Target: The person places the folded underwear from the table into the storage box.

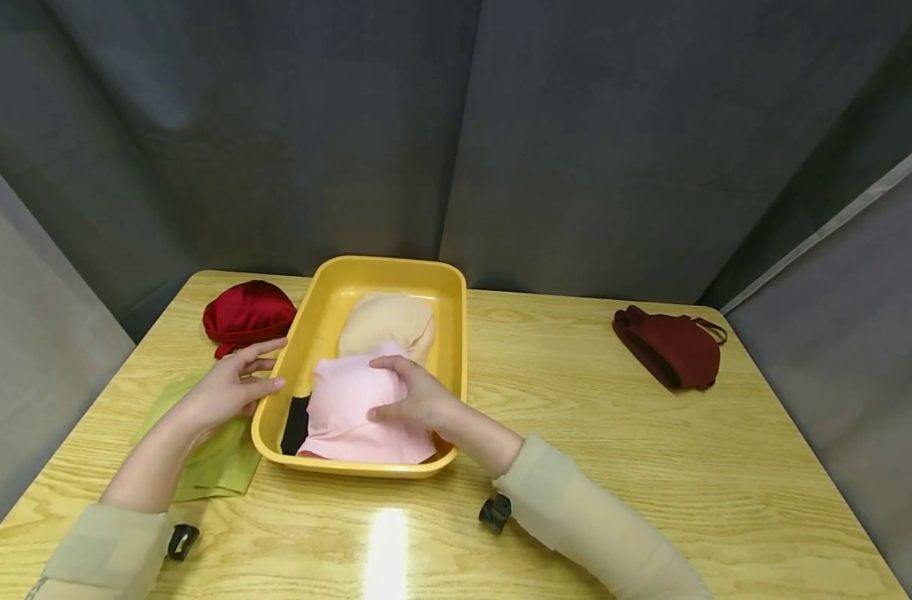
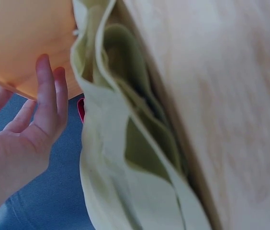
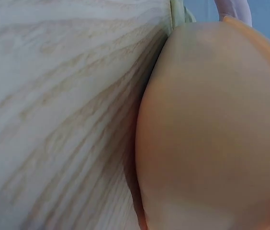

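Note:
In the head view a yellow plastic tray (image 1: 461, 333) holds a pink cloth item (image 1: 343, 417), a cream cloth item (image 1: 377, 321) and a strip of black fabric (image 1: 294, 425). My right hand (image 1: 418, 400) rests on the pink cloth, thumb and fingers spread apart. At the tray's left rim is my left hand (image 1: 231, 387), its fingers loosely extended and touching the edge. The left wrist view shows these fingers (image 2: 46, 91) against the tray's outer wall (image 2: 29, 43). In the right wrist view the tray wall hides my right hand.
A shiny red cap (image 1: 249, 312) lies left of the tray. Olive-green fabric (image 1: 223, 458) spreads under my left forearm. A maroon cap-like item with a strap (image 1: 673, 346) sits at the far right of the wooden table (image 1: 576, 458). Grey curtains (image 1: 576, 150) enclose the back and sides.

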Demonstrator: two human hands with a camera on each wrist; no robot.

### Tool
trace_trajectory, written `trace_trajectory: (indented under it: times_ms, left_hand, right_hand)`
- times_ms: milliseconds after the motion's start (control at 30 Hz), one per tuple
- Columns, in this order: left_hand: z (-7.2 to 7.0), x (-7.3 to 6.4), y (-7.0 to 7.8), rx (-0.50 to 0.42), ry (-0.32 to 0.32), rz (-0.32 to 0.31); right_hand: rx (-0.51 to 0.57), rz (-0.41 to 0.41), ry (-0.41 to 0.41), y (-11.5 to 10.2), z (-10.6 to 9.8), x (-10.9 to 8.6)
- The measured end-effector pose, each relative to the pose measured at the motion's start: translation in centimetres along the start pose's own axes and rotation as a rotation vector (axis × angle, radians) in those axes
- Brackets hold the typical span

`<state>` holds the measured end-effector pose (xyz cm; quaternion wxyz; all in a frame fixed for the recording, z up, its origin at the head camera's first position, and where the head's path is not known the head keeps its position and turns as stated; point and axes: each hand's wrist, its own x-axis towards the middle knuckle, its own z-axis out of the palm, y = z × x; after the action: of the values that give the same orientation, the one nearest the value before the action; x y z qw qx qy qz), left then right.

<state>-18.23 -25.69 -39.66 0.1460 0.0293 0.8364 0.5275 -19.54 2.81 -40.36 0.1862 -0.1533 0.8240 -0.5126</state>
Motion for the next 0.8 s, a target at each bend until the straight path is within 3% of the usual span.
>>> trace_trajectory:
  times_ms: [200,400,800]
  left_hand:
    - [-0.02,-0.02,0.09,0.006,0.001,0.0]
    - [-0.01,-0.01,0.11,0.005,0.001,-0.007]
    - [-0.03,-0.02,0.11,-0.002,-0.006,-0.01]
  right_hand:
    - [-0.2,-0.046,-0.015,0.13,-0.11,0.0]
    - [-0.327,-0.045,0.019,0.12,-0.31,-0.35]
    - [-0.381,-0.118,0.042,-0.1,-0.61,-0.85]
